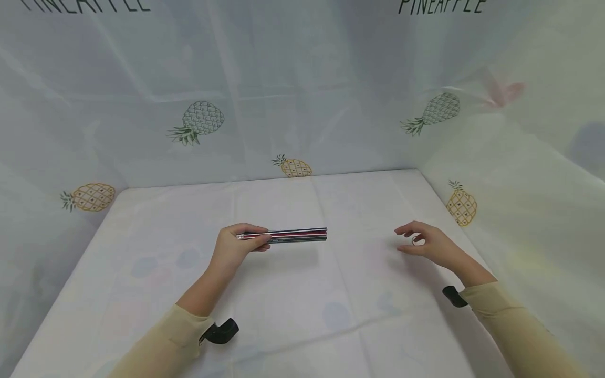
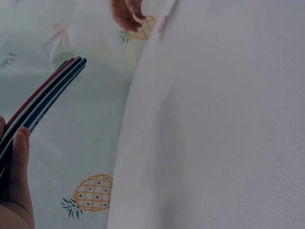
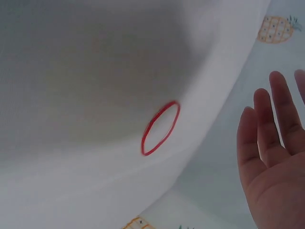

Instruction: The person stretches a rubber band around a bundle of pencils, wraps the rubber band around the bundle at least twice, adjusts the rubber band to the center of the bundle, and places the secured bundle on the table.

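Note:
A bundle of several slim pencils, dark with some red among them, lies level in my left hand. Thumb and fingers pinch it near its left end, and the rest sticks out to the right above the table. In the left wrist view the pencils rise past the thumb. My right hand hovers over the right side of the table, its fingers apart and holding nothing. Near it, in the right wrist view, is a thin red rubber band, an open loop against the white cloth.
A white cloth covers the table, with soft creases running across it. Pineapple-printed sheeting hangs behind and along both sides. A black strap piece sits at the left cuff, another at the right.

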The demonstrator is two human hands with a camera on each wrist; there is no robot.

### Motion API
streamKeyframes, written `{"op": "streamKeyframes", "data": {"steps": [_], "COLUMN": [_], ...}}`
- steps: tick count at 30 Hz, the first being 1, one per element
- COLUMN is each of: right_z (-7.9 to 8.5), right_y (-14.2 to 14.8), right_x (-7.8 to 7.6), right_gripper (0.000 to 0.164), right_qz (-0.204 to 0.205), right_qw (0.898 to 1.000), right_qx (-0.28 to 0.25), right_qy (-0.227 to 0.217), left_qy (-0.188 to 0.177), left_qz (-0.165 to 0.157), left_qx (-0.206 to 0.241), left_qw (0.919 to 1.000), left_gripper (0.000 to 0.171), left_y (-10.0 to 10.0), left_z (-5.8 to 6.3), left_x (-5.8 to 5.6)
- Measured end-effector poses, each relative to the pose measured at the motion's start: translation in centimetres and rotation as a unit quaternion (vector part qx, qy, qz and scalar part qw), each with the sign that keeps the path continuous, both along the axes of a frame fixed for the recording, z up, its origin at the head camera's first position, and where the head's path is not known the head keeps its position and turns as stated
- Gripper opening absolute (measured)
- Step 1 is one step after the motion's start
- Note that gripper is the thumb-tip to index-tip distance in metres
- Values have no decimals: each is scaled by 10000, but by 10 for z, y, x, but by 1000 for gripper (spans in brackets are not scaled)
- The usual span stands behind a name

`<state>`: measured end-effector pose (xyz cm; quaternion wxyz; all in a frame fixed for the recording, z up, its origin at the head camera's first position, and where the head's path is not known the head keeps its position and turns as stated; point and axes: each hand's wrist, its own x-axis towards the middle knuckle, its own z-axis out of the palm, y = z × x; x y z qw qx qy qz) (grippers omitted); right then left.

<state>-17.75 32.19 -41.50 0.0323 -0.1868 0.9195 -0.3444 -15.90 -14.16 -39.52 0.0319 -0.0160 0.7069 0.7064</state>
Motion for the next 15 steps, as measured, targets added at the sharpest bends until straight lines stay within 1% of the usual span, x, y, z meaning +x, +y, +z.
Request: {"op": "streamKeyframes", "data": {"steps": [3,6,11,15], "right_z": [-3,-5,-8,-10], "right_y": [15,27,44,51], "right_x": [-4,-7,-13,-17], "right_gripper": [44,45,42,40], "right_qz": [-215,-343,-363,-326], "right_qw": [9994,9979,9954,9937], "right_qx": [105,295,614,706], "right_qy": [-261,-460,-637,-813], "left_qy": [13,-71,-269,-329], "left_qz": [48,53,153,174], "left_qx": [26,34,27,-53], "left_qw": [10000,10000,9995,9993], "left_gripper": [25,26,27,28], "left_y": [-4,-6,-9,-11], "left_z": [0,-1,0,2], "left_x": [2,3,3,4]}}
